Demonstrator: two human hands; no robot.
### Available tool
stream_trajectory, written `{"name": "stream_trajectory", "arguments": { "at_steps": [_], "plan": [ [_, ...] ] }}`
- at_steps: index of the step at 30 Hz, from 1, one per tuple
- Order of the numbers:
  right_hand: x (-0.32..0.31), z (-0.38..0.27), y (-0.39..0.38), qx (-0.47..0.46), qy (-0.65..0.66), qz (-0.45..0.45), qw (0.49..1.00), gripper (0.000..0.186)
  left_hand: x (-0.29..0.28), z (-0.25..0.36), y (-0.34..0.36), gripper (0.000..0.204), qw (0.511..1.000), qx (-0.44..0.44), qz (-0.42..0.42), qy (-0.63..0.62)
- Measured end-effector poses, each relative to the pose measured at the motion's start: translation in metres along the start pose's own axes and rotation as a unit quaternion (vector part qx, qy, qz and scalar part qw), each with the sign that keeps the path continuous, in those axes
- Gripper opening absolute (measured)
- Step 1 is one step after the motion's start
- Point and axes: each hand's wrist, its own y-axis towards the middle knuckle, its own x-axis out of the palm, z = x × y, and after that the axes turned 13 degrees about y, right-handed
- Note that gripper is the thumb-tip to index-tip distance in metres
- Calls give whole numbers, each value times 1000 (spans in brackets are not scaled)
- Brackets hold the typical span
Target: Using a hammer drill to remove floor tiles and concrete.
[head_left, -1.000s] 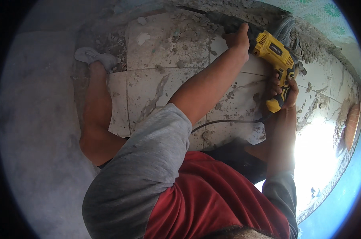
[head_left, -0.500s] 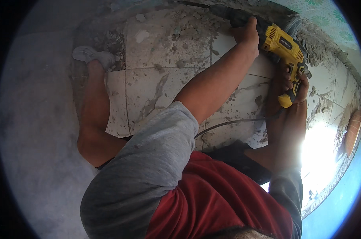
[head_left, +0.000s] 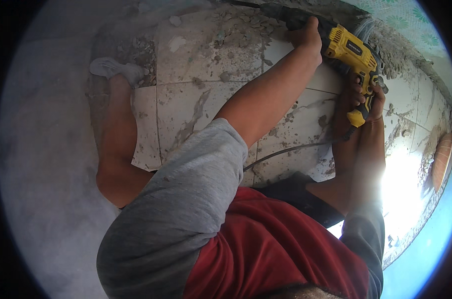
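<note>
A yellow and black hammer drill (head_left: pixel 353 50) lies across the upper right, its long bit pointing left toward the broken edge of the tiled floor. My left hand (head_left: pixel 308 37) is closed round the dark front part of the tool, thumb on top. At the rear grip, my right hand (head_left: pixel 373 99) has its fingers wrapped round the handle near the trigger. A dark power cord (head_left: pixel 295 148) runs from the handle's end and passes behind my left sleeve. The bit's tip is lost in the dim, dusty upper edge.
Rubble and mortar crumbs (head_left: pixel 236 35) litter the pale floor tiles (head_left: pixel 186 112). Broken plaster (head_left: pixel 395 55) lines the wall edge at the right, below a green-patterned surface (head_left: pixel 400 22). My foot in a grey shoe (head_left: pixel 116 70) rests at the left. A brown curved piece (head_left: pixel 441 162) stands far right.
The drill and both hands have shifted very slightly up and left in the picture. More of the cord shows below the handle. Both grips stay the same.
</note>
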Motion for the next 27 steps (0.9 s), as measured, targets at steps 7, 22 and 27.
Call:
{"name": "stream_trajectory", "arguments": {
  "at_steps": [7, 22, 27],
  "plan": [
    [-2, -6, 1, 14, -4, -2, 1000, 41, 6, -1, -5, 83, 999, -6, 36, 21],
    [4, -20, 13, 22, -49, -21, 998, 40, 9, -4, 12, 82, 1000, 16, 7, -19],
    [8, -12, 13, 22, -36, -29, 999, 40, 4, -7, 18, 80, 999, 28, -13, -43]
  ]
}}
